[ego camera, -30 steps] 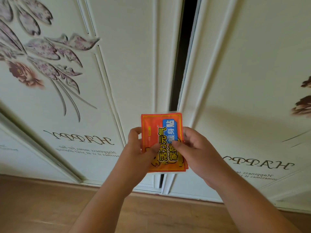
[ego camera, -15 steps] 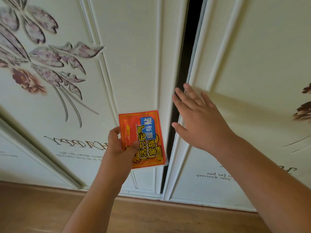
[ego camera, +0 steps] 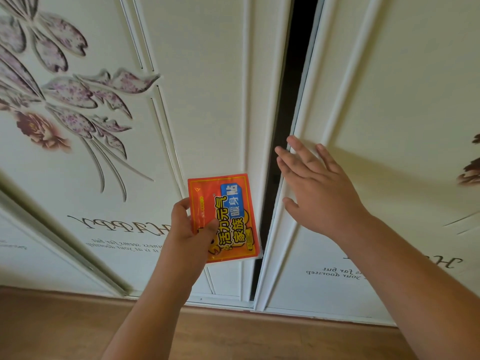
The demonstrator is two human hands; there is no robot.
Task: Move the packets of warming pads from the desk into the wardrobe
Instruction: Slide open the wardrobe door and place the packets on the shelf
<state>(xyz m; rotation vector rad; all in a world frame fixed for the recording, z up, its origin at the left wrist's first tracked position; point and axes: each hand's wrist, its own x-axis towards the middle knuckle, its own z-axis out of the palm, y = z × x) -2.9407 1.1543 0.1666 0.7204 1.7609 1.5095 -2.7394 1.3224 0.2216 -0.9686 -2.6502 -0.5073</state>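
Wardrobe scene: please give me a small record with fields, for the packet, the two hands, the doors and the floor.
packet: orange warming pad packet, held in front of the left door
left hand: grip shut on packet
right hand: open, fingers spread at the right door edge
gap: narrow, dark, between the doors
floor: wood

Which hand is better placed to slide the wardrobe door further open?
Right. The open right hand has its fingertips at the white right sliding door's edge, beside the dark gap. The left hand is occupied, gripping the orange warming pad packet.
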